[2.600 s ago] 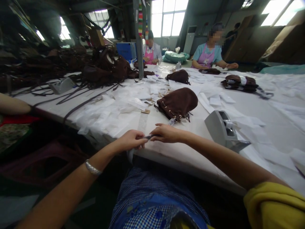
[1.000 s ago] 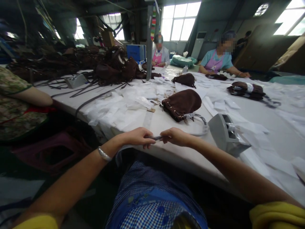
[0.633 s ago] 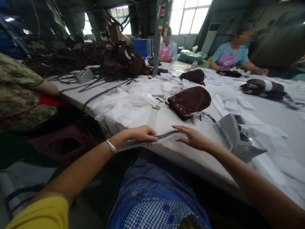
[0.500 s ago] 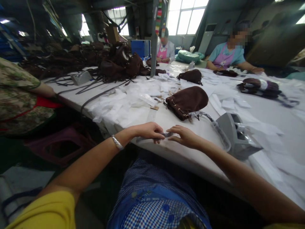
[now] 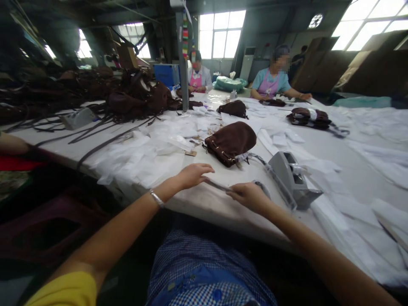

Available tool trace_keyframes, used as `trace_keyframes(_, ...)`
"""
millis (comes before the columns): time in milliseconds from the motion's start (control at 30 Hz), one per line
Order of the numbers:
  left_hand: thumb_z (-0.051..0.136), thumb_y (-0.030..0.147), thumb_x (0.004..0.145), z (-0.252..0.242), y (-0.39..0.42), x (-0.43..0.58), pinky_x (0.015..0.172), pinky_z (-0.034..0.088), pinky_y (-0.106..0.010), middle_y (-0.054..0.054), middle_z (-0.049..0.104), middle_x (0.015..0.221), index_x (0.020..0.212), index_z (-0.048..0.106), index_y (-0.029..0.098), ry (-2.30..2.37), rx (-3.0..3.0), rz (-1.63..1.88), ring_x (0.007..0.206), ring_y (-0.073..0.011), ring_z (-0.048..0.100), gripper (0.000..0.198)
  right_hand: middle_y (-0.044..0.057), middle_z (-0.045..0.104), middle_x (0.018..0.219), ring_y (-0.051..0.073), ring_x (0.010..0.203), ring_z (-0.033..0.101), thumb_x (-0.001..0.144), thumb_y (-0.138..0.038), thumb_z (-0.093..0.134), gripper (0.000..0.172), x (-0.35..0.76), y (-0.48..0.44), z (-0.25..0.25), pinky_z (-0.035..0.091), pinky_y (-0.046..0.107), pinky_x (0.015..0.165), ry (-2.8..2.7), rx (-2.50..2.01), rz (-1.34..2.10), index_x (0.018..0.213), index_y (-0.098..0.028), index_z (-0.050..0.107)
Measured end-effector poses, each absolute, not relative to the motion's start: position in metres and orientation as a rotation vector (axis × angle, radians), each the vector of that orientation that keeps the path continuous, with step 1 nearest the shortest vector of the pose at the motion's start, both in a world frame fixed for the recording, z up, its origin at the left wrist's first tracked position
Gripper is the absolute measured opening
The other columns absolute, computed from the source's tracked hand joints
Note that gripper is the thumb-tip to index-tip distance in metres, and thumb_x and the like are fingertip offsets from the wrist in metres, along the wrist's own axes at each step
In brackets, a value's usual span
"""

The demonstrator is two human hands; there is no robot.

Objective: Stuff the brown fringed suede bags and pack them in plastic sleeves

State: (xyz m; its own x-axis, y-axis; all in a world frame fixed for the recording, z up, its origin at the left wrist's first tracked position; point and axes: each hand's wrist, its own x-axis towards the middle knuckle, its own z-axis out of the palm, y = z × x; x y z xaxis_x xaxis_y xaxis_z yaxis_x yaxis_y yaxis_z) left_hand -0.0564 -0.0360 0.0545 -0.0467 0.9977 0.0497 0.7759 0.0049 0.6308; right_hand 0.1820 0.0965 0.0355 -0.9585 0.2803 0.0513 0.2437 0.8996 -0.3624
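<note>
A strap (image 5: 218,185) of the brown drawstring bag stretches between my two hands, just above the table's near edge. It looks dark under a clear plastic wrap. My left hand (image 5: 191,175) has one part of it between thumb and fingers, the upper fingers reaching out straight. The fingers of my right hand (image 5: 250,196) pinch it further right. Beyond my hands lies the bag (image 5: 235,140) on its side, its gold eyelets and cord facing me. More wrapped strap (image 5: 270,170) runs from the bag toward a grey tape dispenser (image 5: 295,180) and loops behind my right hand.
White paper and plastic sheets (image 5: 153,148) are strewn over the white table. A heap of brown bags (image 5: 137,95) with loose straps lies left of a metal post (image 5: 183,63). Wrapped bags (image 5: 309,117) sit at right. Two co-workers are across the table; another person's arm (image 5: 12,144) shows at left.
My hands have moved apart, leaving a longer piece of strap between them. My right hand has closed on the strap. The view has swung to the right.
</note>
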Motion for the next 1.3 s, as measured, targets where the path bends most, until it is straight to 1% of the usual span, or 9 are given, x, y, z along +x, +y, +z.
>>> trace_keyframes(133,0.048,0.044,0.094,0.026,-0.065,-0.057,0.071,0.054,-0.028,-0.005,0.073,0.088,0.101,0.065,0.020,2.382,1.258,1.270,0.073,-0.0167,0.070,0.030,0.003,0.071,0.079,0.015,0.069,0.063,0.099,-0.036,0.046,0.032,0.187,0.075,0.020,0.034,0.025,0.060,-2.887,-0.501,0.428,0.089,-0.022,0.073)
trace_keyframes(267,0.038,0.064,0.092,0.005,-0.072,-0.046,0.046,0.046,-0.025,-0.002,0.069,0.069,0.086,0.061,0.019,2.303,0.981,1.125,0.047,-0.0146,0.062,0.051,0.002,0.070,0.090,0.014,0.072,0.063,0.098,-0.031,0.049,0.023,0.177,0.044,0.002,0.034,0.024,0.059,-2.873,-0.480,0.341,0.107,-0.026,0.069)
trace_keyframes(400,0.052,0.055,0.088,0.006,-0.047,-0.043,0.064,0.050,-0.028,-0.004,0.072,0.074,0.089,0.064,0.019,2.558,1.141,0.883,0.064,-0.0191,0.068,0.038,0.005,0.070,0.089,0.017,0.078,0.063,0.097,-0.029,0.052,0.019,0.158,0.016,-0.003,0.040,0.025,0.063,-2.900,-0.378,0.254,0.105,-0.022,0.068)
trace_keyframes(500,0.057,0.037,0.086,0.009,-0.038,-0.055,0.072,0.048,-0.029,-0.006,0.074,0.081,0.089,0.068,0.020,2.651,1.225,0.799,0.080,-0.0224,0.070,0.020,0.007,0.071,0.099,0.021,0.091,0.063,0.095,-0.039,0.057,0.027,0.157,0.012,0.001,0.046,0.035,0.089,-2.875,-0.199,0.293,0.113,-0.021,0.065)
trace_keyframes(600,0.055,0.034,0.087,0.008,-0.045,-0.076,0.072,0.047,-0.029,-0.004,0.076,0.088,0.094,0.071,0.024,2.678,1.236,0.789,0.084,-0.0228,0.070,0.020,0.009,0.067,0.120,0.027,0.111,0.058,0.092,-0.044,0.062,0.046,0.175,0.027,0.002,0.029,0.053,0.113,-2.809,-0.159,0.349,0.130,-0.021,0.056)
trace_keyframes(867,0.059,0.034,0.085,-0.001,-0.051,-0.115,0.086,0.050,-0.029,-0.005,0.076,0.108,0.106,0.075,0.023,2.663,1.250,0.852,0.097,-0.0227,0.070,0.029,0.007,0.072,0.099,0.020,0.087,0.062,0.094,-0.017,0.057,0.023,0.198,0.043,-0.017,0.051,0.031,0.077,-2.727,-0.199,0.481,0.110,-0.023,0.072)
trace_keyframes(1033,0.061,0.037,0.084,0.000,-0.035,-0.111,0.092,0.049,-0.030,-0.004,0.076,0.107,0.102,0.076,0.023,2.558,1.361,0.925,0.104,-0.0228,0.069,0.027,0.007,0.071,0.112,0.019,0.102,0.066,0.097,-0.033,0.055,0.028,0.153,0.056,0.008,0.050,0.029,0.090,-2.647,-0.136,0.861,0.120,-0.023,0.068)
trace_keyframes(1167,0.061,0.040,0.085,-0.001,-0.035,-0.111,0.094,0.049,-0.033,-0.005,0.076,0.108,0.101,0.077,0.023,2.484,1.433,0.969,0.105,-0.0234,0.068,0.028,0.012,0.062,0.132,0.020,0.103,0.067,0.096,-0.022,0.051,0.038,0.100,0.101,0.017,0.050,0.033,0.097,-2.570,-0.558,0.769,0.133,-0.019,0.059)
trace_keyframes(1300,0.061,0.041,0.085,-0.006,-0.035,-0.113,0.092,0.051,-0.033,-0.006,0.077,0.105,0.101,0.077,0.022,2.451,1.467,1.010,0.101,-0.0239,0.070,0.030,0.020,0.049,0.145,0.027,0.126,0.055,0.092,-0.016,0.055,0.051,0.059,0.126,0.006,0.042,0.040,0.108,-2.677,-0.646,0.671,0.142,-0.009,0.049)
